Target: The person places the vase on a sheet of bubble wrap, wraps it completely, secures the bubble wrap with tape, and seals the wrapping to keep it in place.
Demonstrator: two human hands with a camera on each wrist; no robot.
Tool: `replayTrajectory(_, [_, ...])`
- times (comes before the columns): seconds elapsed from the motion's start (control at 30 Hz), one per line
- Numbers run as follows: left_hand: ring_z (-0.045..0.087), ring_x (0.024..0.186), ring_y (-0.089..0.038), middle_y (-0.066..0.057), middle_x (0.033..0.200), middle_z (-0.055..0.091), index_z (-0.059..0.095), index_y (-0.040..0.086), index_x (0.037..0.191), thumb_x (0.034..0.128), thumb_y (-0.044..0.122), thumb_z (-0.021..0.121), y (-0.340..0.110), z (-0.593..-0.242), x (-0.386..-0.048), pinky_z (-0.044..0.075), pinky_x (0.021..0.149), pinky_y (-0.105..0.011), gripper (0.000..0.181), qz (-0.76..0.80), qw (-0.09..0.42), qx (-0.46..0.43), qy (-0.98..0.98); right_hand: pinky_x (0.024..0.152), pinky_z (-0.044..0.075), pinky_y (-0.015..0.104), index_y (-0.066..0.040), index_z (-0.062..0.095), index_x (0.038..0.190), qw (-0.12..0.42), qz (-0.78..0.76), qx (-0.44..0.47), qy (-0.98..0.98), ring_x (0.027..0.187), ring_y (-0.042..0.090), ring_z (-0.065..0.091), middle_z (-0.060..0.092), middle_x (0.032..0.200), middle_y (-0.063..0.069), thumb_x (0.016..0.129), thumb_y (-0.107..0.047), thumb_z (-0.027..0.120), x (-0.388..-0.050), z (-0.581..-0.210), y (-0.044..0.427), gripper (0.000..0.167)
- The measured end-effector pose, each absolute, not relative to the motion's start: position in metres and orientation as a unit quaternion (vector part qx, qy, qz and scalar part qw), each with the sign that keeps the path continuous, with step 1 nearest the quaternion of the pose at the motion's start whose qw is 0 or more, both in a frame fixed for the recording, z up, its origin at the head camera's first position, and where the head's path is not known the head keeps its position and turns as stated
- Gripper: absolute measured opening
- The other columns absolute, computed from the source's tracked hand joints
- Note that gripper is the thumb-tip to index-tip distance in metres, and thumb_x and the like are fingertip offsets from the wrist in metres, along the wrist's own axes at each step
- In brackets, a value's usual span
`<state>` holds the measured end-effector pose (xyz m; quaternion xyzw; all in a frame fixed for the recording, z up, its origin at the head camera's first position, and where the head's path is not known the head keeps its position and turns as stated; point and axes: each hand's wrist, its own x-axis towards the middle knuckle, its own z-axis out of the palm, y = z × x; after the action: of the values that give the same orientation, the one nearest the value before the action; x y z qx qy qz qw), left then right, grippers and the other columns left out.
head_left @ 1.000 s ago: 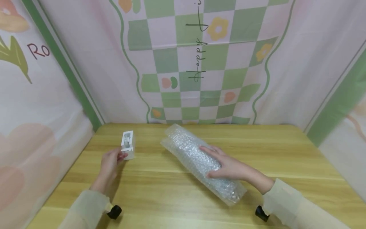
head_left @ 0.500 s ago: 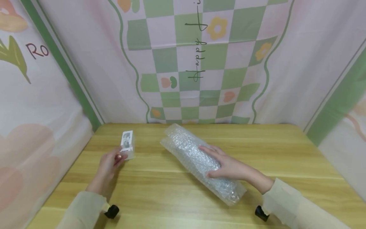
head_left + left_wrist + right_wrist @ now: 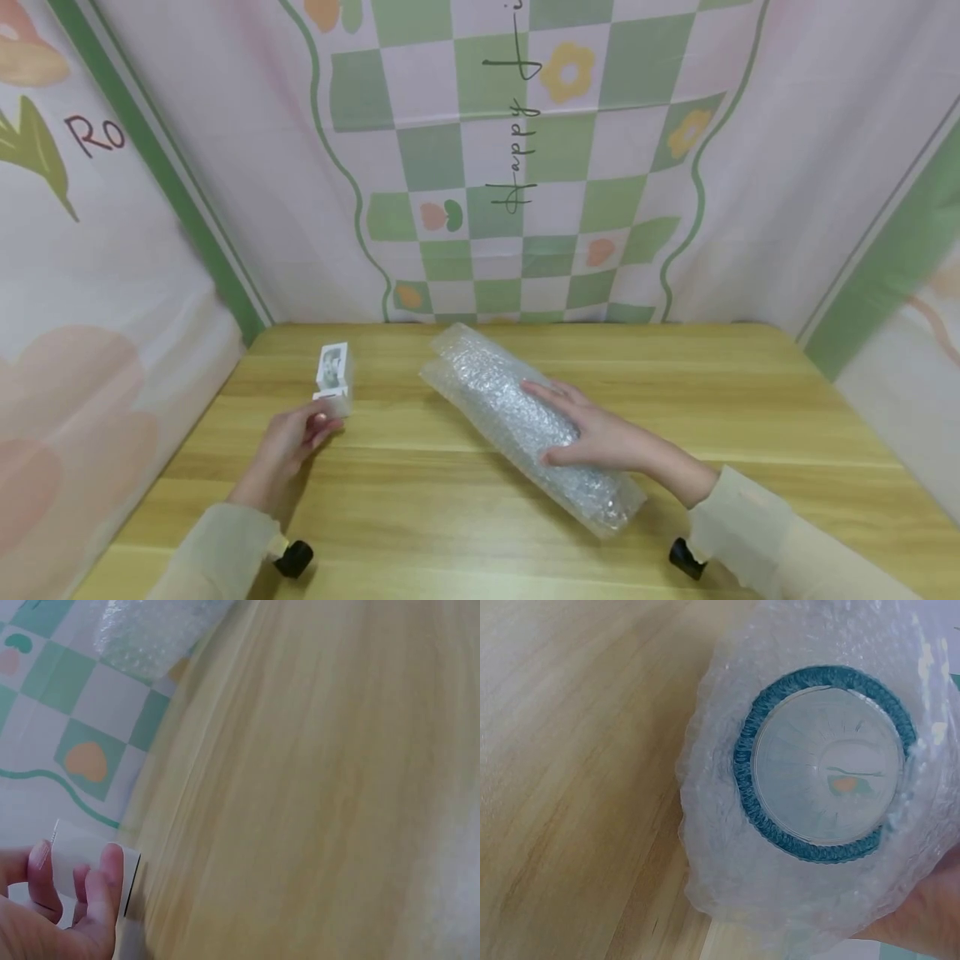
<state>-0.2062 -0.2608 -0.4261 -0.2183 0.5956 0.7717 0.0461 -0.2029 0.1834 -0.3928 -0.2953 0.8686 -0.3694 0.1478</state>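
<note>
On the table's left lies a small white box-shaped dispenser, apparently for tape (image 3: 333,367), with something clear and grey in its top opening. My left hand (image 3: 288,442) grips its near end with curled fingers. In the left wrist view those fingers (image 3: 111,866) lie against its white side, and whether they pinch a film is unclear. A bubble-wrapped bundle (image 3: 487,392) lies slantwise in the middle. Over it my right hand (image 3: 592,433) holds the wrap, thumb on the near side, fingers across the top. Through its end shows a clear round glass vessel (image 3: 802,772) with a teal ridged band (image 3: 799,850).
The wooden table (image 3: 420,517) ends at a green-and-white checked cloth (image 3: 498,258) at the back. Cloth walls stand at the left (image 3: 150,275) and right. A black wrist camera sits under each sleeve, the left one (image 3: 294,558) close above the table.
My left hand's fingers have shifted slightly toward me along the near end of the dispenser. The dispenser has barely moved. My right hand and the bundle stay as they were.
</note>
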Motion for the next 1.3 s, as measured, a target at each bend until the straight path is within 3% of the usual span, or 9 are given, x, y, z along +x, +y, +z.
replayTrajectory(0.07, [0.073,0.075,-0.015,-0.004,0.078,0.069,0.063,-0.001,0.099,0.1029,0.004,0.055,-0.261,-0.426,-0.207,0.06,0.085,-0.026,0.01,0.785,0.054,-0.214,0.578,0.093,0.034,0.086,-0.027,0.021,0.165,0.147,-0.368,-0.295,0.87,0.14,0.065,0.021,0.003,0.166,0.03,0.085,-0.04,0.079,-0.203,-0.392,0.183,0.1])
replayTrajectory(0.23, [0.073,0.078,-0.015,-0.002,0.073,0.067,0.067,0.008,0.081,0.1061,0.004,0.046,-0.262,-0.425,-0.208,0.058,0.09,-0.027,0.033,0.814,0.075,-0.2,0.541,0.093,0.034,0.085,-0.026,0.021,0.165,0.149,-0.368,-0.293,0.869,0.14,0.065,0.02,0.003,0.166,0.03,0.085,-0.039,0.078,-0.203,-0.392,0.183,0.1])
replayTrajectory(0.73, [0.073,0.076,-0.015,-0.003,0.073,0.07,0.067,0.008,0.075,0.1067,0.005,0.037,-0.259,-0.42,-0.211,0.058,0.083,-0.019,0.044,0.82,0.093,-0.206,0.525,0.094,0.034,0.085,-0.025,0.02,0.165,0.153,-0.37,-0.293,0.868,0.141,0.066,0.019,0.002,0.165,0.032,0.086,-0.039,0.078,-0.201,-0.39,0.183,0.099])
replayTrajectory(0.97, [0.073,0.076,-0.012,-0.003,0.075,0.072,0.059,0.008,0.068,0.1042,0.002,0.037,-0.259,-0.427,-0.21,0.056,0.074,-0.013,0.043,0.814,0.084,-0.207,0.537,0.094,0.035,0.084,-0.026,0.02,0.165,0.156,-0.373,-0.29,0.868,0.141,0.065,0.018,0.002,0.165,0.031,0.085,-0.038,0.078,-0.201,-0.39,0.183,0.1])
replayTrajectory(1.1, [0.073,0.075,-0.008,-0.002,0.074,0.073,0.061,0.01,0.068,0.1033,0.002,0.04,-0.26,-0.433,-0.207,0.053,0.066,-0.011,0.042,0.803,0.079,-0.209,0.552,0.093,0.035,0.085,-0.025,0.021,0.165,0.151,-0.371,-0.293,0.868,0.141,0.065,0.019,0.003,0.165,0.031,0.084,-0.039,0.079,-0.2,-0.39,0.182,0.1])
replayTrajectory(1.3, [0.07,0.067,-0.01,0.003,0.067,0.064,0.058,0.013,0.065,0.1029,0.01,0.055,-0.258,-0.429,-0.203,0.057,0.069,-0.016,0.039,0.768,0.064,-0.201,0.605,0.094,0.033,0.086,-0.024,0.021,0.165,0.15,-0.369,-0.294,0.869,0.141,0.065,0.019,0.003,0.165,0.031,0.085,-0.039,0.078,-0.201,-0.39,0.181,0.1])
